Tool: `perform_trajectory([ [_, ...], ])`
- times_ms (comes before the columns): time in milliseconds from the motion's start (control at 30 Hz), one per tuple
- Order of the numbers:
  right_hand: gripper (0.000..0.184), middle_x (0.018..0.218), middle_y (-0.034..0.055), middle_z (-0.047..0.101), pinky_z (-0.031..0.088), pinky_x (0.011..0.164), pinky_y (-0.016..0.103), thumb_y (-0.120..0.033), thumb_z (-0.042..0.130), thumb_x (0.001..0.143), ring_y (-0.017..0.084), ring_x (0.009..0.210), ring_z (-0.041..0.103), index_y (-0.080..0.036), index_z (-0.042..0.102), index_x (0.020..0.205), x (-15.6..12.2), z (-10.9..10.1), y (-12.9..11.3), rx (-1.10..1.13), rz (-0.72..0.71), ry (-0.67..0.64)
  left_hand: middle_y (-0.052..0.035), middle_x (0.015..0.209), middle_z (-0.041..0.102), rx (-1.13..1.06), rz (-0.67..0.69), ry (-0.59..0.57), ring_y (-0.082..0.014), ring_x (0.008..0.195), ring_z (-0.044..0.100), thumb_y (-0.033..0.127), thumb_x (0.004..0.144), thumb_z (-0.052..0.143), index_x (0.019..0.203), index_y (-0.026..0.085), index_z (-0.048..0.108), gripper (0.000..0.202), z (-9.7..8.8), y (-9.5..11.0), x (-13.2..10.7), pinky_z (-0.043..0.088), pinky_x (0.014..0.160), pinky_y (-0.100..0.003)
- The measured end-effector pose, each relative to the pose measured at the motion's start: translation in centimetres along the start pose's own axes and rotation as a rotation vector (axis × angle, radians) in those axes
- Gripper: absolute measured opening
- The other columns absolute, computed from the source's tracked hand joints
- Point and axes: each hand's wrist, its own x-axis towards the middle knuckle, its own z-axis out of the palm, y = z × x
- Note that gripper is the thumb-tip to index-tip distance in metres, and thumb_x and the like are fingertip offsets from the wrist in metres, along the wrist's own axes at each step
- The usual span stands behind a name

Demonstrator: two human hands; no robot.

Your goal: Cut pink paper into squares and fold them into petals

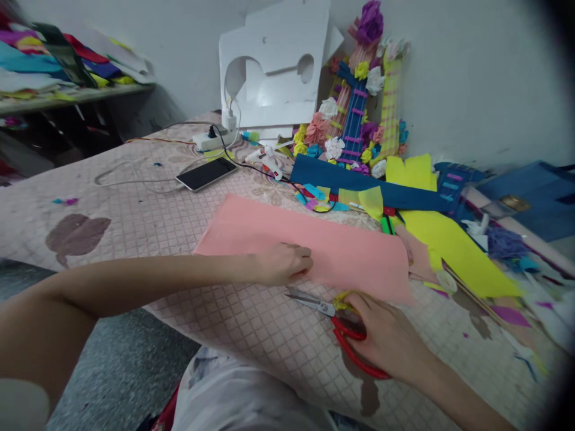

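A long pink sheet (341, 245) lies flat across the patterned table (148, 221). My left hand (283, 263) rests on its near edge with the fingers curled and pinching the sheet. My right hand (389, 338) is just below the sheet's right part, closed round the red handles of a pair of scissors (323, 306). The scissor blades point left toward my left hand and lie close to the sheet's near edge.
A black phone (206, 173), a power strip (211, 140) with cables and a glue gun (269, 160) lie behind the sheet. Blue and yellow sheets (449, 239), paper flowers (354, 108) and scraps crowd the right. White foam board (274, 66) leans on the wall.
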Motion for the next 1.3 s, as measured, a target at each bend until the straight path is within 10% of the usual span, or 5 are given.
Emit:
perform_trajectory([
  [300, 0.019, 0.090, 0.0049, 0.066, 0.045, 0.070, 0.034, -0.030, 0.056, 0.079, 0.024, 0.083, 0.063, -0.023, 0.054, 0.096, 0.2, -0.6, 0.3, -0.055, 0.011, 0.066, 0.0004, 0.070, 0.062, -0.431, -0.192, 0.059, -0.0086, 0.060, 0.052, 0.013, 0.074, 0.059, 0.075, 0.013, 0.061, 0.002, -0.2, -1.1, 0.1, 0.036, 0.055, -0.019],
  [800, 0.021, 0.094, 0.0045, 0.067, 0.043, 0.068, 0.032, -0.035, 0.054, 0.082, 0.024, 0.085, 0.064, -0.022, 0.053, 0.098, 4.1, -1.3, -1.3, -0.035, -0.011, 0.027, -0.0020, 0.076, 0.067, -0.485, -0.247, 0.105, -0.0091, 0.064, 0.056, 0.015, 0.077, 0.059, 0.078, 0.012, 0.065, 0.007, -2.2, -1.3, -0.1, 0.041, 0.058, -0.018],
  [1000, 0.021, 0.092, 0.0052, 0.066, 0.043, 0.068, 0.033, -0.035, 0.054, 0.082, 0.024, 0.085, 0.064, -0.022, 0.054, 0.098, 4.7, -1.0, -1.8, -0.044, -0.016, 0.010, -0.0088, 0.110, 0.067, -0.249, -0.063, 0.117, -0.0193, 0.103, 0.061, 0.014, 0.087, 0.048, 0.102, 0.016, 0.065, 0.023, -4.1, -4.6, -3.9, 0.046, 0.088, -0.031],
  [1300, 0.018, 0.092, 0.0048, 0.066, 0.042, 0.065, 0.031, -0.034, 0.056, 0.081, 0.023, 0.082, 0.063, -0.022, 0.051, 0.094, 5.8, -1.2, -3.1, -0.012, -0.017, -0.038, -0.0024, 0.154, 0.025, -0.114, 0.137, -0.111, -0.0204, 0.144, 0.015, 0.027, 0.097, 0.036, 0.141, 0.029, 0.039, 0.045, -3.0, -6.9, -6.3, -0.004, 0.116, -0.048],
])
